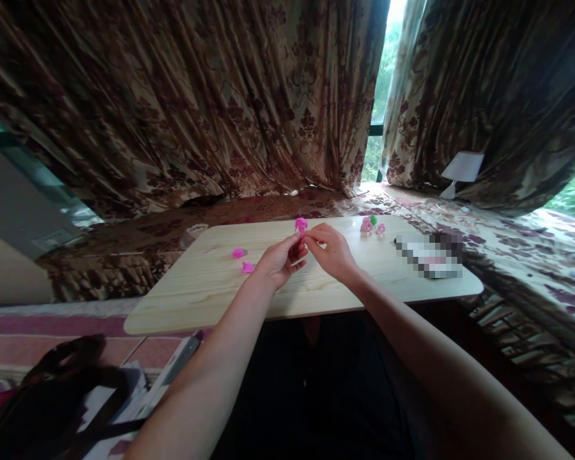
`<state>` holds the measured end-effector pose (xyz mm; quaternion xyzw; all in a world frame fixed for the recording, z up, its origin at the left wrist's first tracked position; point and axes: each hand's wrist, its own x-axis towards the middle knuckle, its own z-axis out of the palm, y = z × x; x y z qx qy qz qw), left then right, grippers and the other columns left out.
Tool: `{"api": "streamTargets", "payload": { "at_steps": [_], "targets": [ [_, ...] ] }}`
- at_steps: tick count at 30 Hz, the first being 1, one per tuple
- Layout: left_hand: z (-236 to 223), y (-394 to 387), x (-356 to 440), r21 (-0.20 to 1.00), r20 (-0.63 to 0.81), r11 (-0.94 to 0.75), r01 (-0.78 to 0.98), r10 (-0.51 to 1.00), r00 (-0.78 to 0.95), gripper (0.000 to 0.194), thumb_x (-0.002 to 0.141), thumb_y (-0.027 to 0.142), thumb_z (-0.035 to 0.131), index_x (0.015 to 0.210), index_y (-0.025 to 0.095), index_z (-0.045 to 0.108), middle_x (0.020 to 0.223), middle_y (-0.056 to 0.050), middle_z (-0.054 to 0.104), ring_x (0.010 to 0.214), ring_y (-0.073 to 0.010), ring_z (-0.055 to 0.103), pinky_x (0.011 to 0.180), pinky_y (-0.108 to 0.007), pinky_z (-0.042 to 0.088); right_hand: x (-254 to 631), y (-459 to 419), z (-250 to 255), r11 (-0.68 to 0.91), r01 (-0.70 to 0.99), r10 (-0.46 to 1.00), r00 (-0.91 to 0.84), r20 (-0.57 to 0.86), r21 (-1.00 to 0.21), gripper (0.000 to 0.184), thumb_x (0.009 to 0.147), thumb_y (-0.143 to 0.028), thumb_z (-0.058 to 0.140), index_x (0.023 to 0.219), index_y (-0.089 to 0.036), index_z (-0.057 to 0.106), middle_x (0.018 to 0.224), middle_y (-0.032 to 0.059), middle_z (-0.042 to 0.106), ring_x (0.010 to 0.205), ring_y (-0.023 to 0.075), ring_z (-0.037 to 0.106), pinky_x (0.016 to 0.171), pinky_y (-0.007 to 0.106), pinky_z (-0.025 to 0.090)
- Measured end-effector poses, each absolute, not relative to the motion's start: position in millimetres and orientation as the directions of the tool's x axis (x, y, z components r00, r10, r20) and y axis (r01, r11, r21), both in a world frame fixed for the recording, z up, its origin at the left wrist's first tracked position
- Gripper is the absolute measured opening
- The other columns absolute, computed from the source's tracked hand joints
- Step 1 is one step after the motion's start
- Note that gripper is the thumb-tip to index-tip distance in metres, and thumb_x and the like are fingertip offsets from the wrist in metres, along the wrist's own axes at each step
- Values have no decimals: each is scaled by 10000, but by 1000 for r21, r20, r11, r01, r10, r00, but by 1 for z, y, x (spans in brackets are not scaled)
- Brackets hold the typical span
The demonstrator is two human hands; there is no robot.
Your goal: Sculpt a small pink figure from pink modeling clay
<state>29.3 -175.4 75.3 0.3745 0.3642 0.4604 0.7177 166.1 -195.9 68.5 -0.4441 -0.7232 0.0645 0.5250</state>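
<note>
Both hands meet over the middle of a pale wooden table [211, 300]. My left hand [282, 258] is curled, its fingertips pinched at a small bright pink piece [301, 225]. My right hand [331, 249] is closed too, its fingers pressed together against the same piece from the right. Two more small pink pieces [243, 260] lie on the table to the left of my left hand. A small cluster of pink and green pieces [370, 225] sits at the far right of the table, beyond my right hand.
A blurred flat object [429, 254] lies on the table's right side. Heavy patterned curtains [196, 96] hang behind, with a window gap [383, 83]. A white lamp-like thing [460, 171] stands on the patterned ledge at right. A dark bag [52, 396] lies at lower left.
</note>
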Motion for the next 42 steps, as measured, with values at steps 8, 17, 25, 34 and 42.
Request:
{"api": "streamTargets", "payload": {
  "at_steps": [8,17,25,34,42],
  "targets": [
    [75,-175,32,918,-131,218,-332,956,263,243,582,329,752,682,143,630,636,-2,620,610,-111,568,638,-268,393,169,-193,67,577,555,733,-27,680,-600,162,826,-248,531,853,-196,682,848,44,620,808,152,561,743,279,445],
    [75,-178,46,926,-73,151,-345,971,228,189,616,322,730,694,159,674,606,7,609,600,-95,551,653,-254,405,166,-177,75,593,447,718,84,691,-670,298,903,-320,395,1045,-191,623,1058,68,603,1018,153,542,911,284,411],
    [84,-205,66,878,141,21,-479,943,301,355,806,435,530,1008,183,677,1008,-80,684,1045,-226,559,888,-319,394,162,-164,70,524,554,681,182,709,-646,472,941,-360,264,1375,-180,311,1443,85,301,1341,185,243,1102,405,206],
    [89,-174,69,633,75,435,-640,789,610,599,839,593,319,1254,207,513,1249,-79,566,1266,-250,398,1037,-392,306,163,-155,68,519,740,686,-62,725,-428,557,918,-327,312,1436,-211,142,1505,46,140,1383,218,94,1115,479,107],
    [82,-157,66,515,58,442,-734,837,545,613,853,565,317,1279,155,477,1302,-91,519,1298,-235,350,1077,-371,258,154,-143,68,489,761,745,-112,657,-425,556,923,-347,280,1432,-162,154,1500,65,159,1384,201,88,1116,473,97]
  ]
}}
